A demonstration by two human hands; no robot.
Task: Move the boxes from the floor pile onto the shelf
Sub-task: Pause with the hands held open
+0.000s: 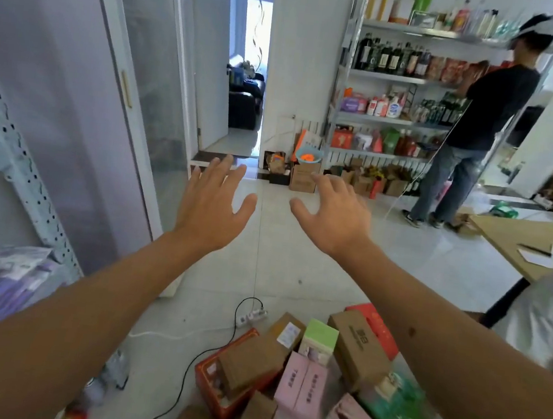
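A pile of boxes lies on the floor at the bottom centre: a brown cardboard box (357, 347), a pink box (303, 381), a green-topped box (319, 338), a red crate (219, 380) and a green-and-white box (398, 412). My left hand (211, 207) and my right hand (331, 215) are stretched out in front of me, fingers spread, holding nothing, well above and beyond the pile. A white perforated shelf (15, 159) stands at the left edge, with purple packages (8, 278) on its lower level.
A power strip (250, 316) with a black cable lies on the tiles beside the pile. A person (478, 122) stands at a stocked metal rack (386, 77) at the back right. A wooden table (519, 244) sits at right. A doorway (246, 68) opens straight ahead.
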